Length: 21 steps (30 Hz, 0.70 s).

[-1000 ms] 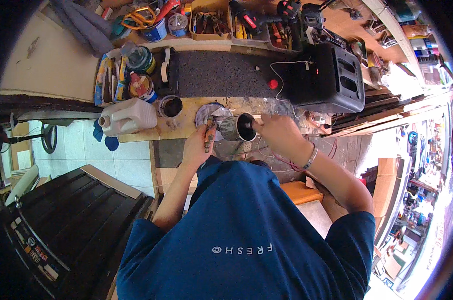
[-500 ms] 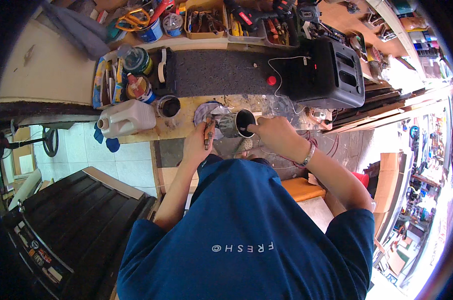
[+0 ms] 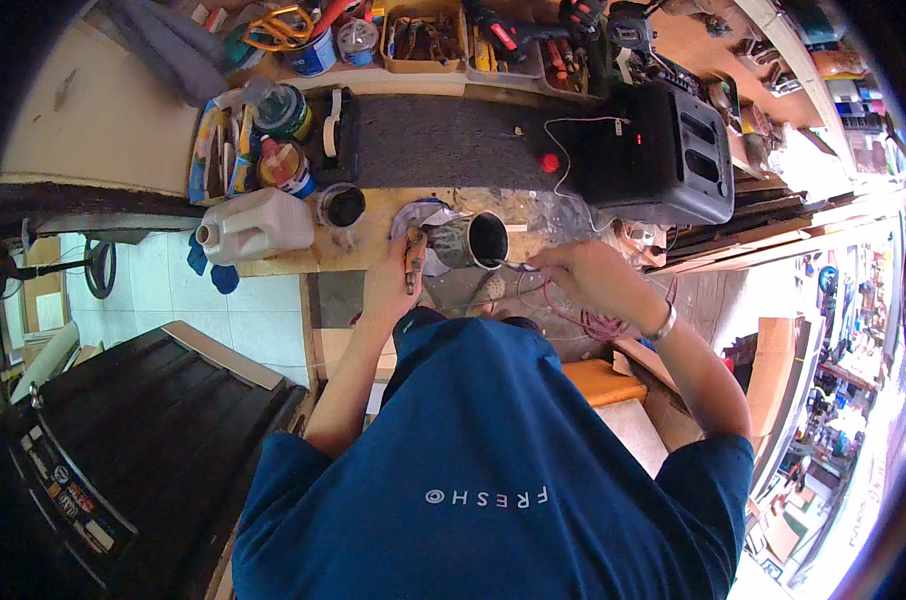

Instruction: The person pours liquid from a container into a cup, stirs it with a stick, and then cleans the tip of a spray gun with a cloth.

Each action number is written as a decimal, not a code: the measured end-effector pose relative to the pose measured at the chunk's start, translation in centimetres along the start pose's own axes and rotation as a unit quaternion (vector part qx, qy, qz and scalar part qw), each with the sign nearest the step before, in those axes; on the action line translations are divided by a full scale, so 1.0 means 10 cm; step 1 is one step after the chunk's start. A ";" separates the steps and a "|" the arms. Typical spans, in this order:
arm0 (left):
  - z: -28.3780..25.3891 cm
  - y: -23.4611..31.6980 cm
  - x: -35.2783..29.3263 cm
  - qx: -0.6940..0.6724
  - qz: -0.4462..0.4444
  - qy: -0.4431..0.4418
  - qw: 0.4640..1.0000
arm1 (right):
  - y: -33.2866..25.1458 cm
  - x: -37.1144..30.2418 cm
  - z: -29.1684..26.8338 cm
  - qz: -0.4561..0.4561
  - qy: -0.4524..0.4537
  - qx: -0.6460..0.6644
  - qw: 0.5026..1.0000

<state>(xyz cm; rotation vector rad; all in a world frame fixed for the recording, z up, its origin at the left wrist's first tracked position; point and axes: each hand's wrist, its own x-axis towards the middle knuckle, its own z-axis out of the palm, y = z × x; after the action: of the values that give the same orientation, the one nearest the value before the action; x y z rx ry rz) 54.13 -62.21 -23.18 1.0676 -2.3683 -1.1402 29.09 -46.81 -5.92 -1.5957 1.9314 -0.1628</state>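
Observation:
My left hand [image 3: 388,285] is closed round a worn copper-coloured tool [image 3: 414,262] with a metal body; its exact kind is unclear. Against that tool's right side lies a stained grey cup [image 3: 457,243], tilted so its dark mouth faces right. I cannot tell whether cup and tool are joined. My right hand [image 3: 583,275] pinches a thin stick-like tool [image 3: 516,266], its end at the lower rim of the cup's mouth. Behind the left hand a crumpled whitish cloth [image 3: 423,214] rests on the bench's front edge.
On the stained workbench [image 3: 373,235] stand a white jug [image 3: 263,230], a dark open can [image 3: 343,205] and a tape dispenser [image 3: 334,125]. A black speaker-like box [image 3: 663,155] and a red cap [image 3: 550,163] are farther right. Reddish cable [image 3: 603,325] hangs below my right hand.
My right hand has drawn back to the right, from the cup's mouth, and the thin tool now shows between hand and rim. The left hand and cup have barely shifted.

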 end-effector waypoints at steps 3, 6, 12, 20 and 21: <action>0.01 0.00 -0.01 0.045 0.009 -0.038 0.998 | -0.05 -0.02 -0.09 -0.062 0.023 -0.287 0.956; 0.06 0.03 -0.04 0.013 -0.028 -0.044 0.999 | -0.01 0.09 -0.16 -0.158 0.110 -0.388 0.901; 0.01 0.07 0.01 0.028 -0.032 -0.040 0.998 | -0.07 -0.12 -0.07 -0.046 -0.002 -0.325 0.945; 0.02 0.04 0.01 0.006 -0.030 -0.029 0.999 | -0.03 -0.15 0.03 0.039 0.021 0.117 0.992; -0.01 0.05 0.02 0.009 -0.040 -0.033 0.999 | -0.04 -0.17 -0.01 0.031 0.008 -0.005 0.999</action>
<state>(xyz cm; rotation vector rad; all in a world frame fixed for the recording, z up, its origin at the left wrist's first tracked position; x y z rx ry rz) 53.79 -62.25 -22.75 1.1569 -2.4093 -1.2025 29.52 -45.40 -5.06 -1.5420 1.9949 -0.1416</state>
